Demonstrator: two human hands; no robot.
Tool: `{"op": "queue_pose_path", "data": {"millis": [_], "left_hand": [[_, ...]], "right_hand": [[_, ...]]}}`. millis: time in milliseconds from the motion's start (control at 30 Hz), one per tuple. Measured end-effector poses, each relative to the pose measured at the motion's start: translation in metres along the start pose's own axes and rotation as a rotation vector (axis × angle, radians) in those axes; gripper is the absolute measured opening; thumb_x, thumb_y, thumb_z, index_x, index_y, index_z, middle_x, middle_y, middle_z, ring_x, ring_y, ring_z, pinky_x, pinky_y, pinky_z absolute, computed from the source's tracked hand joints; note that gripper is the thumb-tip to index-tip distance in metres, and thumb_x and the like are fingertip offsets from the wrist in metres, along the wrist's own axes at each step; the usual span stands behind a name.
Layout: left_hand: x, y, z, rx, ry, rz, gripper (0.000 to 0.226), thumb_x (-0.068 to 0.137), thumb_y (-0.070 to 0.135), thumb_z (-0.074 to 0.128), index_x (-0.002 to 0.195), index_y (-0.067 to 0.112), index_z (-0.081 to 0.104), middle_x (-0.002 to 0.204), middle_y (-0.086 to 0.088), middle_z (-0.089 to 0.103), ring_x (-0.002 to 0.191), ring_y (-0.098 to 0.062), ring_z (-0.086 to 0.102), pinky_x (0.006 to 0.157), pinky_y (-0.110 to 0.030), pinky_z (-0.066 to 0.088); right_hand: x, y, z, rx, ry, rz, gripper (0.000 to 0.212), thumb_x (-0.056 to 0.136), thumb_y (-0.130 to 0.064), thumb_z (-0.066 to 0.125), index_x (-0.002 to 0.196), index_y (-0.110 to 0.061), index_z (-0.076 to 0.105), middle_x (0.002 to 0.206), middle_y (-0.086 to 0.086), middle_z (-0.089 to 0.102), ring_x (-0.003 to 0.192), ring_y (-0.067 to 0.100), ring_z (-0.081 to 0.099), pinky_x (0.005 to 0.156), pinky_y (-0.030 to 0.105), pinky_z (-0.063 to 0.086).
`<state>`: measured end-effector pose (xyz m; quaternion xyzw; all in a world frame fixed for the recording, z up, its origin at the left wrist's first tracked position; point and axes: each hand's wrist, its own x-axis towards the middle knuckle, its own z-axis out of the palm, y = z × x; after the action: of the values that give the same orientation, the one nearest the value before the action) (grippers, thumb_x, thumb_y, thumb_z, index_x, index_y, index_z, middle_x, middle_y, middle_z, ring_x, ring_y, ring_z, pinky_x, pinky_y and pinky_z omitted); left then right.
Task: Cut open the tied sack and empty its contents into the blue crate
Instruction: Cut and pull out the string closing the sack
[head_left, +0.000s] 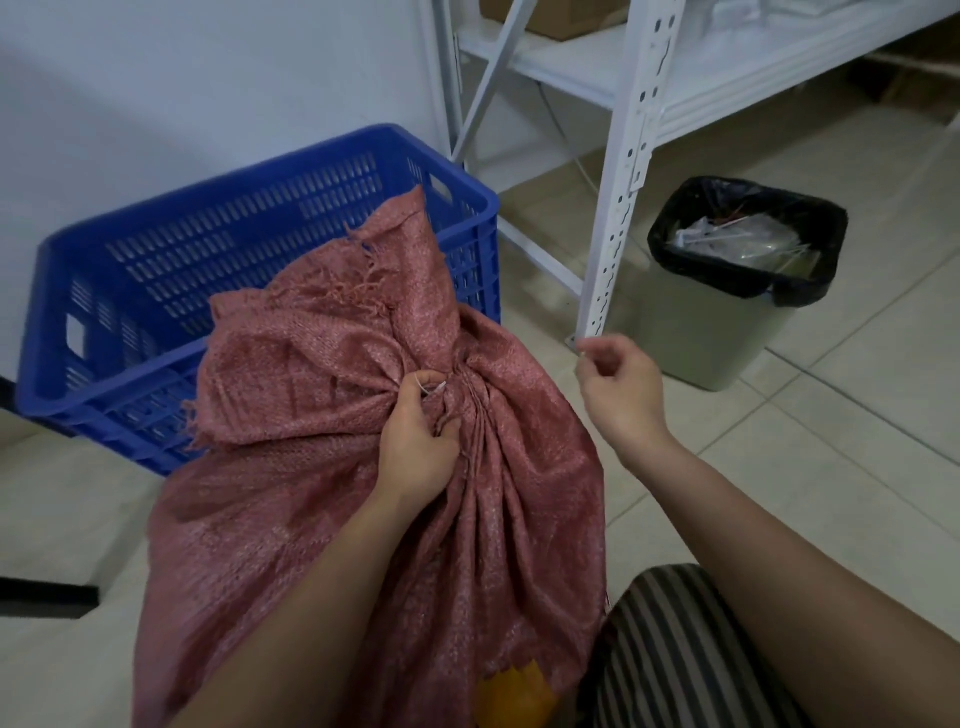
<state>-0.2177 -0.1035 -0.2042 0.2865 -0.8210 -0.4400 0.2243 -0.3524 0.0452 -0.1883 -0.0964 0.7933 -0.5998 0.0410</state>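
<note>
The left hand (415, 441) grips the gathered neck of the red sack (363, 467), fingers curled into the bunched weave just below a thin white tie (434, 387) that shows at the fingertips. The right hand (621, 395) is raised clear of the sack, off to its right, fingers loosely curled with thumb and forefinger close together; whether they pinch anything is too small to tell. Both forearms reach forward from the bottom edge, the left one lying over the sack's body, the right one angled above a striped trouser leg (675, 654). The sack stands on the tiled floor (857, 415), its frayed open top flopping against the front wall of the blue crate (260, 218), which sits behind it by the white wall. Something orange (514, 696) shows at the sack's lower edge. To the right stand a white metal shelf (628, 171) and, beside its post, a grey bin (737, 291) with a black liner holding some rubbish.
</note>
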Motion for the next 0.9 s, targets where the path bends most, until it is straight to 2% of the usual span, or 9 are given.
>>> {"op": "queue_pose_path", "data": {"millis": [100, 233, 300, 367, 433, 500, 700, 800, 900], "left_hand": [[-0.003, 0.001, 0.0, -0.026, 0.011, 0.018, 0.043, 0.079, -0.006, 0.062, 0.106, 0.023, 0.048, 0.092, 0.016, 0.059, 0.09, -0.011, 0.059, 0.086, -0.015, 0.042], [-0.007, 0.007, -0.003, -0.122, -0.02, 0.061, 0.045, 0.077, -0.014, 0.058, 0.107, 0.019, 0.052, 0.094, 0.008, 0.063, 0.084, 0.002, 0.059, 0.082, -0.009, 0.043], [-0.008, 0.008, -0.006, -0.168, -0.051, 0.074, 0.044, 0.074, -0.01, 0.056, 0.108, 0.018, 0.055, 0.095, 0.006, 0.066, 0.086, 0.005, 0.061, 0.083, -0.012, 0.045], [-0.009, 0.006, -0.007, -0.155, -0.052, 0.074, 0.045, 0.071, 0.002, 0.058, 0.109, 0.026, 0.058, 0.099, 0.005, 0.069, 0.092, -0.003, 0.065, 0.087, -0.02, 0.048], [-0.011, 0.005, -0.007, -0.151, -0.035, 0.066, 0.044, 0.073, 0.008, 0.062, 0.11, 0.03, 0.059, 0.104, 0.001, 0.071, 0.098, -0.014, 0.067, 0.093, -0.031, 0.051], [-0.012, 0.006, -0.006, -0.138, -0.029, 0.067, 0.043, 0.074, 0.009, 0.063, 0.114, 0.024, 0.061, 0.107, -0.001, 0.071, 0.101, -0.017, 0.067, 0.095, -0.035, 0.05], [-0.016, 0.011, -0.007, -0.037, -0.023, 0.109, 0.046, 0.076, -0.005, 0.066, 0.116, 0.014, 0.058, 0.105, 0.004, 0.066, 0.096, -0.002, 0.06, 0.089, -0.008, 0.04], [-0.018, 0.015, -0.008, -0.056, -0.028, 0.113, 0.047, 0.076, -0.006, 0.066, 0.112, 0.022, 0.056, 0.1, 0.011, 0.064, 0.092, 0.008, 0.058, 0.086, -0.005, 0.038], [-0.019, 0.019, -0.008, -0.064, -0.031, 0.128, 0.05, 0.075, -0.009, 0.066, 0.114, 0.02, 0.055, 0.1, 0.016, 0.061, 0.091, 0.016, 0.056, 0.082, -0.001, 0.036]], "right_hand": [[-0.017, -0.046, 0.018, 0.088, -0.175, -0.214, 0.013, 0.084, -0.003, 0.063, 0.088, -0.014, 0.069, 0.078, -0.007, 0.065, 0.065, -0.004, 0.056, 0.065, 0.01, 0.045], [-0.041, -0.043, 0.048, 0.074, -0.498, -0.317, 0.015, 0.08, -0.008, 0.071, 0.092, -0.015, 0.071, 0.081, 0.003, 0.067, 0.074, 0.012, 0.063, 0.07, 0.019, 0.049], [-0.048, -0.03, 0.057, 0.027, -0.506, -0.366, 0.02, 0.076, -0.01, 0.075, 0.096, -0.014, 0.072, 0.085, 0.006, 0.066, 0.079, 0.016, 0.066, 0.076, 0.026, 0.053], [-0.049, -0.023, 0.06, -0.001, -0.463, -0.388, 0.021, 0.076, -0.009, 0.075, 0.096, -0.012, 0.072, 0.087, 0.007, 0.065, 0.08, 0.018, 0.065, 0.079, 0.029, 0.053], [-0.046, -0.022, 0.061, -0.022, -0.415, -0.396, 0.019, 0.077, -0.007, 0.072, 0.095, -0.01, 0.073, 0.086, 0.008, 0.066, 0.079, 0.018, 0.064, 0.078, 0.027, 0.051], [-0.044, -0.022, 0.063, -0.041, -0.377, -0.411, 0.017, 0.077, -0.005, 0.071, 0.093, -0.01, 0.073, 0.084, 0.007, 0.066, 0.077, 0.016, 0.063, 0.076, 0.023, 0.05], [-0.043, -0.021, 0.063, -0.059, -0.321, -0.445, 0.006, 0.076, -0.008, 0.073, 0.082, -0.007, 0.07, 0.078, -0.002, 0.062, 0.071, 0.01, 0.056, 0.071, 0.016, 0.044], [-0.041, -0.02, 0.063, -0.068, -0.329, -0.414, 0.005, 0.077, -0.01, 0.073, 0.079, -0.007, 0.069, 0.077, -0.002, 0.061, 0.072, 0.013, 0.058, 0.072, 0.023, 0.047], [-0.041, -0.019, 0.061, 0.04, -0.41, -0.216, 0.01, 0.08, -0.012, 0.071, 0.075, -0.019, 0.067, 0.075, -0.001, 0.065, 0.072, 0.017, 0.064, 0.076, 0.04, 0.056]]}}
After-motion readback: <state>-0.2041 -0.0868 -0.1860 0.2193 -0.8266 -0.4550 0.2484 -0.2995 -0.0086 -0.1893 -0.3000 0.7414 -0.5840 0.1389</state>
